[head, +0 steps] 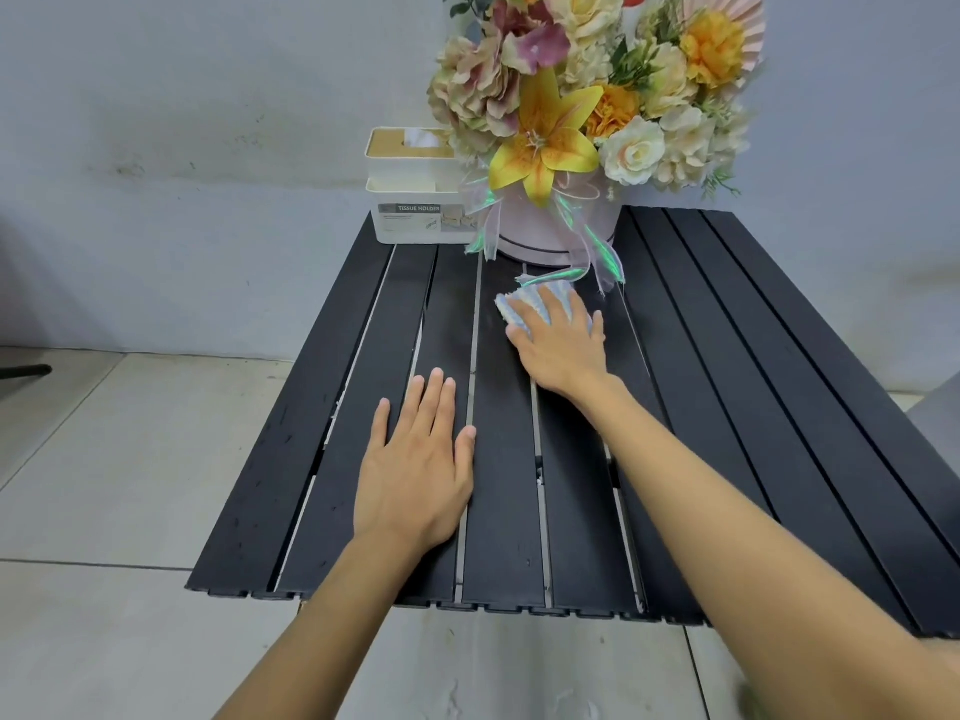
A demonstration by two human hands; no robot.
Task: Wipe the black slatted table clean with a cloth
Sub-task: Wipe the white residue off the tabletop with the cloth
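1. Head view: my right hand [558, 345] lies flat, fingers straight and spread, pressing the small pale blue-and-white woven cloth [522, 304] onto the black slatted table [779, 407]. The cloth sits under and just ahead of the fingertips, at the far middle of the top.
2. My left hand [415, 470] rests palm-down with its fingers relaxed and holds nothing. It is nearer to me and to the left, well apart from the cloth.
3. The slats run away from me, so I judge a pull back along them is the natural stroke.
4. Just beyond the cloth stand the round pink flower box [556, 236], with its ribbons trailing close by, and the white tissue holder [410, 200]. The free room lies toward me and to the right.
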